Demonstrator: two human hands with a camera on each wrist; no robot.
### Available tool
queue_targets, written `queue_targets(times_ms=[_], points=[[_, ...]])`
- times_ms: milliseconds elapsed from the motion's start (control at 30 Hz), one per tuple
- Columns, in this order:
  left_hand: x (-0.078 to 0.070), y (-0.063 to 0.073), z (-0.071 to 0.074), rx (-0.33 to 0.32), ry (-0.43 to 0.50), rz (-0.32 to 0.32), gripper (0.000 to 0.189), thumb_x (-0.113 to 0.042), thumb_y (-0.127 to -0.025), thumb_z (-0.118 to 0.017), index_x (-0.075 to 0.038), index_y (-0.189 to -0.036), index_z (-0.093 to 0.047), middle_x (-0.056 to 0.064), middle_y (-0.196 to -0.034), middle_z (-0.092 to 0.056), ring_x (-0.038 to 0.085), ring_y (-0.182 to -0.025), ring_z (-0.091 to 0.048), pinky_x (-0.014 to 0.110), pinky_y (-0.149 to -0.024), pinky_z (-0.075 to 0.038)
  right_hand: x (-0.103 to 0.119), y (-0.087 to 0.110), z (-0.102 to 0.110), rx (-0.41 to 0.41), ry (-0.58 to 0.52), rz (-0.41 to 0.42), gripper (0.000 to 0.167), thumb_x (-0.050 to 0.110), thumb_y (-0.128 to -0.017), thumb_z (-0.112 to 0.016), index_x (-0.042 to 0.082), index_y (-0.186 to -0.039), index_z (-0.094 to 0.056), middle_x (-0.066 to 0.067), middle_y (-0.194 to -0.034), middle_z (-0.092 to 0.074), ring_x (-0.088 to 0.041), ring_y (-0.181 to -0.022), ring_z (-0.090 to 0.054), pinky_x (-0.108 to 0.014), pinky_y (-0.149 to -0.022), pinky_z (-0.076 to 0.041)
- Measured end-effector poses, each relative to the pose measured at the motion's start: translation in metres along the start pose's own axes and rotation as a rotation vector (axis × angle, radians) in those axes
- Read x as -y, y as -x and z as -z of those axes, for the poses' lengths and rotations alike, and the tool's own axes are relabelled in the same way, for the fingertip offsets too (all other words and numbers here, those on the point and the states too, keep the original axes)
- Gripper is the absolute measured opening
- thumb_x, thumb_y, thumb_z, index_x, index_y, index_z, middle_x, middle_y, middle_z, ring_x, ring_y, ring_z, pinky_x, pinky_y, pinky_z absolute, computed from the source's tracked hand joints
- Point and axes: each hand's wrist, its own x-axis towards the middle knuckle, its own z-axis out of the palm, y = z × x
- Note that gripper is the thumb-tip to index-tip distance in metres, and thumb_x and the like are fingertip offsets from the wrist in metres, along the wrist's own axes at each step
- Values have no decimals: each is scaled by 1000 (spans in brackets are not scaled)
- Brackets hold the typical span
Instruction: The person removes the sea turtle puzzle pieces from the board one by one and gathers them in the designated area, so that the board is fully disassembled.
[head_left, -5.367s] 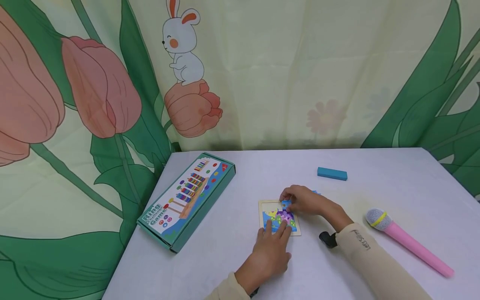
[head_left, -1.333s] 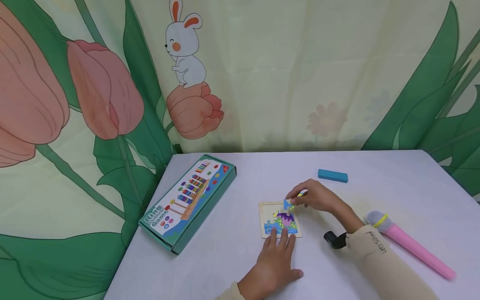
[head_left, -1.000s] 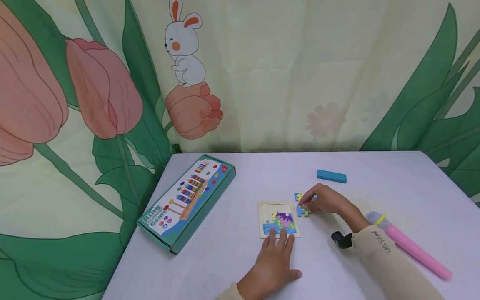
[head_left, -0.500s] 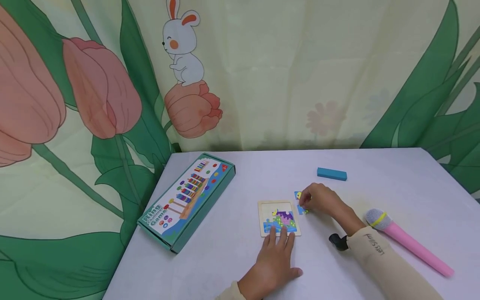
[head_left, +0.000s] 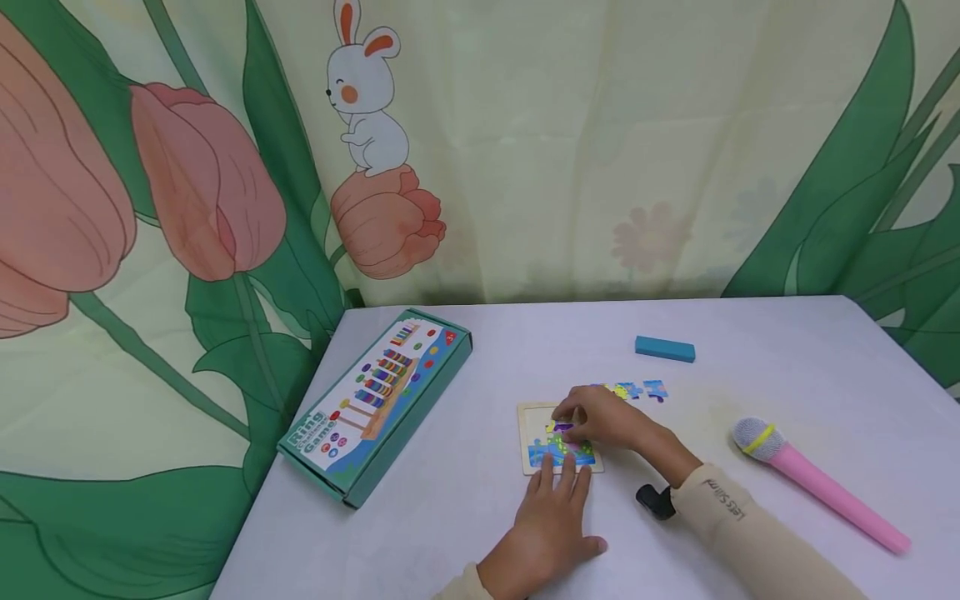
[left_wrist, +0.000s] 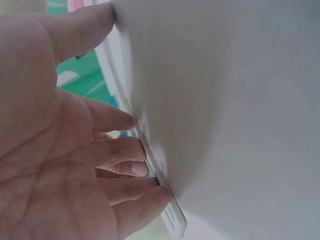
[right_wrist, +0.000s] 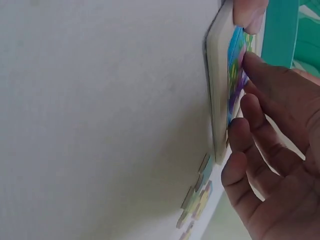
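Note:
A small wooden jigsaw tray (head_left: 522,437) lies on the white table, partly filled with blue, green and purple pieces. Along its near edge rest the straight fingertips of my left hand (head_left: 543,525), thumb spread outward. My right hand (head_left: 603,417) reaches over the tray's right side, thumb and forefinger bent around a purple puzzle piece (head_left: 561,427) in the picture. In the right wrist view the thumb tip (right_wrist: 250,60) touches the picture's surface, while the other fingers curl loosely. Loose puzzle pieces (head_left: 655,390) lie beyond the right hand, some partly covered by it.
A green game box (head_left: 375,400) lies slanted at the left. Behind the loose pieces is a blue block (head_left: 665,348). A pink toy microphone (head_left: 832,492) lies at the right, near the right sleeve (head_left: 742,517). A printed curtain (head_left: 555,150) hangs behind the table.
Over the last half second my right hand has moved left from the loose pieces onto the tray, uncovering pieces behind it. Since the oldest frame, a yellow-and-blue area at the tray's left has gone.

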Motion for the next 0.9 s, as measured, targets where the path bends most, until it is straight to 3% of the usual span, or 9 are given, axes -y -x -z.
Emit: queue_targets(times_ms=[200,433,667,900], points=[[1,-1,0,-3,-10,0,89,-74,-89,-60,-25,-160,-36,-4,-165,-32,28,-152,-27,34,-118,-31,3,0,-3,-35,-21,-1,27,7,-83,-86,9,-108,-78,4,-92,-66,-15,-80,-55,-25,-69,-52],[3,-3,0,18,33,-2,90,-73,-88,-63,-25,-160,-36,-4,-165,-31,28,-152,-27,36,-118,-33,2,-2,-2,-21,-122,-6,23,3,-84,-84,11,-104,-75,5,-85,-65,-15,-77,-57,-24,-69,-53],[2,-2,-2,11,18,-10,91,-73,-88,-63,-25,-160,-36,-3,-165,-32,28,-152,-28,35,-117,-33,-4,1,14,-18,-259,57,15,3,-93,-74,8,-107,-77,0,-95,-72,-18,-82,-65,-31,-73,-57],[0,-4,-1,23,21,6,91,-74,-87,-62,-27,-161,-34,-4,-167,-27,28,-153,-26,35,-118,-32,-19,17,55,-62,-297,-129,21,6,-95,-73,0,-115,-75,-8,-98,-75,-27,-81,-70,-37,-67,-59]])
